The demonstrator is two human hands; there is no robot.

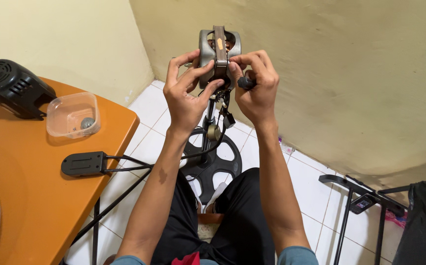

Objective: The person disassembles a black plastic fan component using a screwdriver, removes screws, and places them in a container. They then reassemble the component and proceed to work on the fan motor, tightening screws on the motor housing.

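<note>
Fingers of our left hand [186,95] and right hand [256,91], both raised, clasp the grey metal fan motor [219,49] atop its stand.

A grey metal fan motor [219,51] with a brown strip down its middle is held upright atop a thin stand pole, above a round black base [213,164] on the white tiled floor; small wired parts dangle beneath it.

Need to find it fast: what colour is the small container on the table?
Clear plastic container, on the orange table; head view.
</note>
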